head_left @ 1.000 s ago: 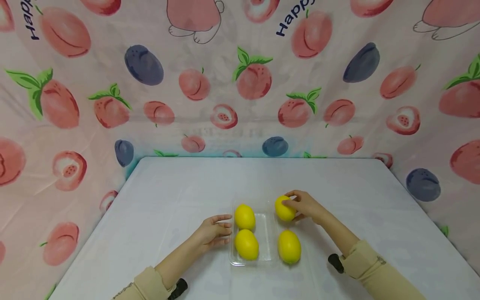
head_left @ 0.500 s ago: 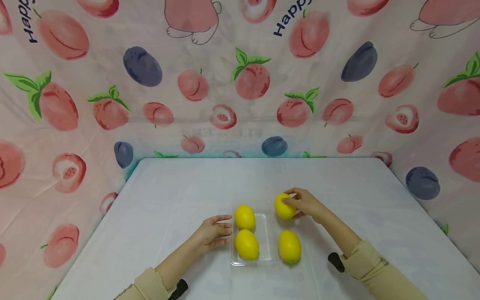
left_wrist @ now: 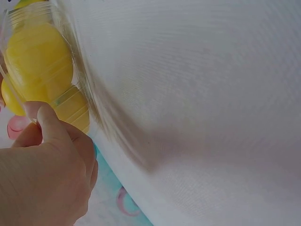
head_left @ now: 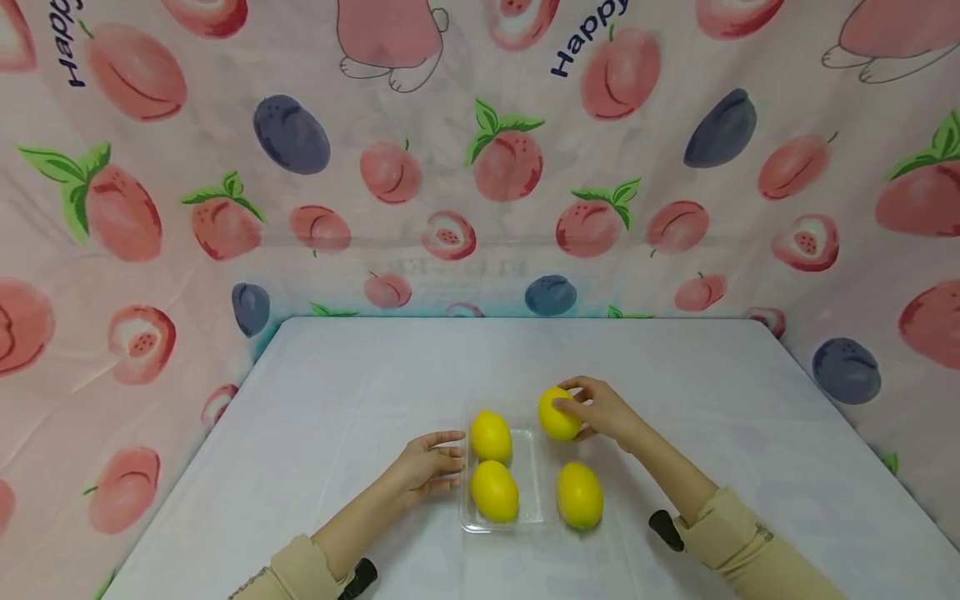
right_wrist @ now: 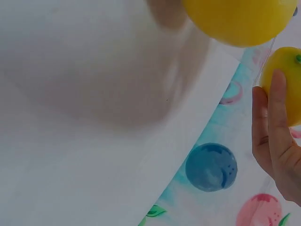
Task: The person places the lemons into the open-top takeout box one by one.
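In the head view, my right hand (head_left: 606,414) grips a yellow lemon (head_left: 558,414) between thumb and fingers, just off the back right corner of a clear plastic container (head_left: 531,500). The right wrist view shows the fingers along this lemon (right_wrist: 286,87), whose green stem end faces the edge. Two more lemons, a back one (head_left: 491,437) and a front one (head_left: 495,492), lie in the container's left half. My left hand (head_left: 426,468) is at its left side; in the left wrist view the thumb and a finger of that hand (left_wrist: 61,160) pinch the rim.
Another lemon (head_left: 580,496) lies on the white tabletop (head_left: 360,375), right of the container. Behind the table hangs a fruit-patterned cloth (head_left: 450,150). Dark wrist devices stick out below the left sleeve (head_left: 300,567) and the right sleeve (head_left: 731,533).
The right hand, lifted slightly at first, has moved left with its lemon, closer to the container. The left hand, the container and the other lemons stay in place.
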`<action>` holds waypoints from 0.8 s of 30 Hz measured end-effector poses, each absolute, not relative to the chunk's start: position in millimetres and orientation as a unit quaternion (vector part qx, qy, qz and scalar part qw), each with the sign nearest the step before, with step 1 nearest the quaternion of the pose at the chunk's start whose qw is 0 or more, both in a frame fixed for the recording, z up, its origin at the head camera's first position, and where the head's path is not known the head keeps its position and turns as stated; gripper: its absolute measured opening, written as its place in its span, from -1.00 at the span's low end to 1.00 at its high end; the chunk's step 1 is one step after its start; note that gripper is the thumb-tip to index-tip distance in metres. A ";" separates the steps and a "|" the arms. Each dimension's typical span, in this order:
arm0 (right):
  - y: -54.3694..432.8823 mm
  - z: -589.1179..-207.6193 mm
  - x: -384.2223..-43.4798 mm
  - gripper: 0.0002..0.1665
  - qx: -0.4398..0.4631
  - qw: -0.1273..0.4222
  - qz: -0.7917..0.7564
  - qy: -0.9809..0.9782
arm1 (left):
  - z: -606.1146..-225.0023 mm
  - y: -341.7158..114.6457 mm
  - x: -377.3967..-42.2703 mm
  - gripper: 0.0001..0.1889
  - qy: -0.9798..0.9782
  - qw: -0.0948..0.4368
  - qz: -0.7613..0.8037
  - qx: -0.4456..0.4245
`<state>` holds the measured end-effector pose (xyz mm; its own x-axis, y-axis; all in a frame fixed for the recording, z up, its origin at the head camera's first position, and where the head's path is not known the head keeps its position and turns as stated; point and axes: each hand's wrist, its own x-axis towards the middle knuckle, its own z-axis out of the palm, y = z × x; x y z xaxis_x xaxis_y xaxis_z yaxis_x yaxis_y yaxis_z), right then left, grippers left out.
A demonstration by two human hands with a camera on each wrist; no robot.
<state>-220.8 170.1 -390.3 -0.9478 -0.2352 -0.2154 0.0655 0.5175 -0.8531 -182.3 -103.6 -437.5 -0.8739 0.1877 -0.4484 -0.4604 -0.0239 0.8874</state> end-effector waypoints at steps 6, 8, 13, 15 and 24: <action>162.3 -391.4 -220.7 -0.43 -0.052 0.136 -0.469 0.871 | -435.1 -101.4 -182.6 -0.52 0.662 0.228 0.706 -0.105; 159.1 -392.3 -221.1 -0.43 -0.055 0.125 -0.453 0.881 | -434.7 -100.9 -182.5 -0.52 0.663 0.227 0.705 -0.106; 150.3 -394.0 -220.5 -0.44 -0.077 0.106 -0.413 0.901 | -437.0 -101.6 -181.6 -0.52 0.666 0.226 0.703 -0.107; 146.1 -394.1 -220.0 -0.44 -0.086 0.102 -0.397 0.908 | -437.9 -102.0 -181.1 -0.51 0.666 0.226 0.702 -0.107; 129.3 -391.5 -219.1 -0.50 -0.124 0.047 -0.298 0.945 | -435.4 -100.7 -182.3 -0.52 0.665 0.225 0.704 -0.109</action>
<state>-219.1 129.3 -391.5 -0.9648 -0.2627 -0.0154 -0.2064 0.7919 -0.5748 -182.3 -100.7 -435.4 -0.8751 0.1726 -0.4521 -0.4613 -0.0151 0.8871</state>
